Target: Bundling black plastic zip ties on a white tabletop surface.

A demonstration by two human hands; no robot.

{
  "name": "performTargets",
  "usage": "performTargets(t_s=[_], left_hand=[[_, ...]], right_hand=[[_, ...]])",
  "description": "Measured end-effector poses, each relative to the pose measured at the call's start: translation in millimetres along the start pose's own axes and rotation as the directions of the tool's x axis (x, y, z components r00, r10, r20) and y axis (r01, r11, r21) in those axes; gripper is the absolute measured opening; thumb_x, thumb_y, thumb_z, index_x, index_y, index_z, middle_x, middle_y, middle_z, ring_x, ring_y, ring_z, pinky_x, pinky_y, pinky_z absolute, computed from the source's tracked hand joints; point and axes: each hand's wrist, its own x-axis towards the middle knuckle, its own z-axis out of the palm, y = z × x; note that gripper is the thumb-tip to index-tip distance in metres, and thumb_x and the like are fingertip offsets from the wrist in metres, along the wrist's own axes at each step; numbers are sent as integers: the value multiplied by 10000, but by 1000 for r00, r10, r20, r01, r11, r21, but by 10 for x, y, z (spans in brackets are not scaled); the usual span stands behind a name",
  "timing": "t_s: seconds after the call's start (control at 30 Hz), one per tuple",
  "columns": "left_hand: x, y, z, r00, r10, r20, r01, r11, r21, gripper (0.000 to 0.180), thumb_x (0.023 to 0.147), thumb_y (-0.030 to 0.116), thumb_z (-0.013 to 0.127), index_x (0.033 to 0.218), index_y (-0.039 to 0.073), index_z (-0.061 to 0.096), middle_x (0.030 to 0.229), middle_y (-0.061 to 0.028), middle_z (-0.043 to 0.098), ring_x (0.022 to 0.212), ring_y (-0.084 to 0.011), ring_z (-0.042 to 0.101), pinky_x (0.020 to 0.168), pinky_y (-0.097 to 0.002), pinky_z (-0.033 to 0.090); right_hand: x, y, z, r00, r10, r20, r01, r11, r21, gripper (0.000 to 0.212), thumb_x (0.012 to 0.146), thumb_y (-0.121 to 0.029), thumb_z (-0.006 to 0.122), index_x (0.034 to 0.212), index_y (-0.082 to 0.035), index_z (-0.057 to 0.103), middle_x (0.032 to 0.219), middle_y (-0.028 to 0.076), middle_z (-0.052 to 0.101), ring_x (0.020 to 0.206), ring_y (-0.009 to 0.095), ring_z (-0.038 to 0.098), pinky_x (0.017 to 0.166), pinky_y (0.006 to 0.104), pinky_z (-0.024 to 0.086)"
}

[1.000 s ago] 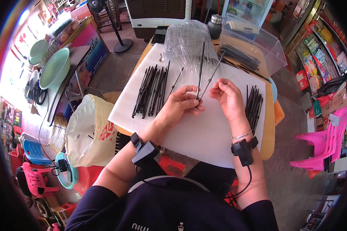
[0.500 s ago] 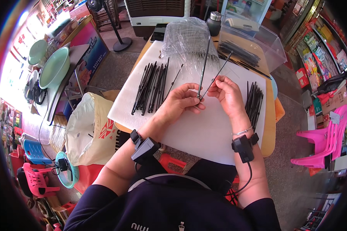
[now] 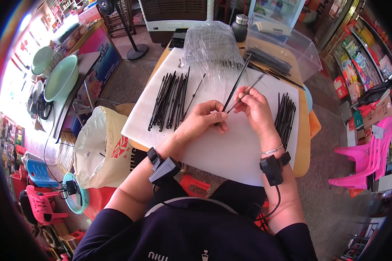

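Between the thumb and fingers of my left hand (image 3: 204, 118) is the lower end of a long thin black rod (image 3: 238, 81), which slants up and away to the right. My right hand (image 3: 253, 105) pinches a second, thinner dark rod (image 3: 256, 81). Its lower end meets the first rod at my left fingertips; how they touch there is too small to tell. A row of black rods (image 3: 169, 100) lies left of my hands on a white foam sheet (image 3: 222, 161), with one loose rod (image 3: 194, 96) beside it. More black rods (image 3: 285, 117) lie right of my right wrist.
A clear plastic wrap (image 3: 211, 48) holding thin strands lies at the sheet's far edge. Behind it stand a dark bottle (image 3: 239, 28) and a clear plastic box (image 3: 307, 54). A pale sack (image 3: 96, 148) stands left of the table, a pink chair (image 3: 368, 152) to the right.
The rod in my left hand has tilted further to the right. My right hand has shifted slightly left and down, and its rod now leans lower, across the left one.
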Motion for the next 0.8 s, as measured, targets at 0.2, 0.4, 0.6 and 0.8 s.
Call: performTargets(t_s=[0.2, 0.4, 0.6, 0.8], left_hand=[[3, -52, -15, 992, -8, -127, 26, 990, 136, 116, 865, 95, 584, 907, 12, 515, 815, -68, 619, 767, -146, 648, 642, -238, 503], [50, -118, -63, 960, 207, -189, -136, 933, 334, 82, 828, 67, 588, 877, 21, 540, 764, -3, 566, 719, -67, 536, 635, -207, 415], [53, -106, 35, 929, 284, -236, -167, 894, 416, 126, 844, 107, 638, 912, 27, 570, 737, 36, 532, 650, -25, 449, 577, -191, 360], [53, -84, -15, 933, 212, -291, -117, 943, 312, 104, 883, 143, 618, 909, 44, 596, 666, 47, 517, 574, -25, 442, 505, -188, 333]], right_hand=[[-59, -82, 88, 999, 14, 31, -13, 1000, -15, 115, 913, -111, 539, 977, -26, 580, 816, 45, 590, 723, 138, 610, 630, 284, 537], [-38, -68, 40, 999, 29, 42, -28, 999, -14, 116, 910, -117, 552, 979, -31, 586, 820, 40, 596, 726, 140, 610, 622, 287, 532], [-69, -77, 78, 995, 24, 92, -21, 999, -36, 107, 908, -113, 556, 970, -37, 599, 835, 41, 610, 729, 135, 609, 645, 276, 518], [-96, -124, 75, 982, 91, 165, -80, 994, -69, 199, 896, -71, 550, 1090, -41, 583, 887, 28, 589, 751, 123, 590, 680, 264, 488]])
